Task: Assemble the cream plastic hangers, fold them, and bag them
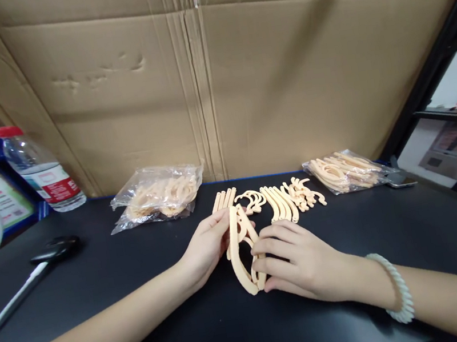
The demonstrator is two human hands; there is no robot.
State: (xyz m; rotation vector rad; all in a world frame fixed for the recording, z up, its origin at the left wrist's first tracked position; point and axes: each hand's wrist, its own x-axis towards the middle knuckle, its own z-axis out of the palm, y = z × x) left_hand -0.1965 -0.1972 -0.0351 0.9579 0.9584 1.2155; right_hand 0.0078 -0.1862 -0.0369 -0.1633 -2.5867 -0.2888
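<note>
A cream plastic folding hanger (237, 256), folded into a narrow shape, is held upright over the black table. My left hand (210, 243) grips its upper end from the left side, with the fingertips partly hidden behind it. On the right, my right hand (297, 261) has its fingers curled round the lower part. Just beyond the hands lie loose cream parts: straight bars (224, 199), thin curved pieces (254, 198), longer curved arms (279, 204) and a heap of small hooks (303, 192).
Clear bags of cream parts lie at the back left (163, 196) and back right (343, 171) of the table (173, 341). A water bottle (44, 171) and a black device (55, 249) with a white cable are at left. Cardboard (121, 95) stands behind.
</note>
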